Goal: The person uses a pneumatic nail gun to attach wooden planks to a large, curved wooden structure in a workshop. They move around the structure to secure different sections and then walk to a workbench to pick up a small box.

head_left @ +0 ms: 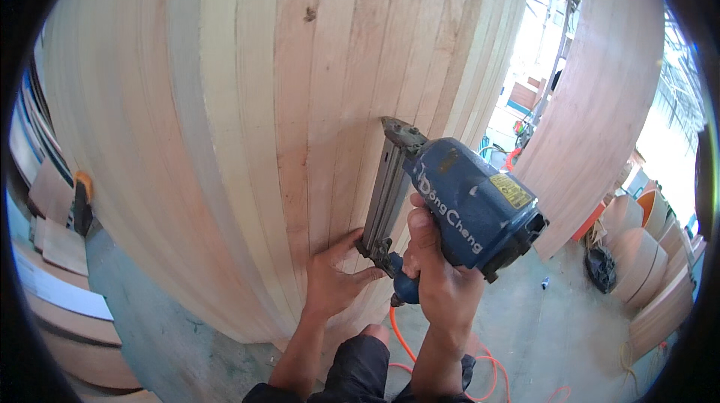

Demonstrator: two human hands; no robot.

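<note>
1. Two bare hands are nearest. The right hand (448, 288), at five o'clock, wraps the handle of the gun (476, 204). The left hand (336, 281), just past six, is half-curled, thumb and fingers by the foot of the magazine (384, 187); whether it grips or only steadies, I cannot tell.
2. The gun sits at three o'clock, its nose (401, 133) pointing toward eleven and seeming to meet the panel (247, 103). To drive well, I would press the nose squarely onto one strip, brace the magazine's foot, and keep the left fingers out of the firing line.
3. Its casing is blue and scuffed, with a yellow label and white lettering; the magazine is grey.
4. Between five and six, an orange hose (398, 333) hangs below; slack helps the aim.
5. Spanning nine to one, the panel shows pale and pinkish strips, thin seams and a dark knot (310, 14) between eleven and twelve.
6. Farther off, a curved board (600, 88) stands at two.
</note>
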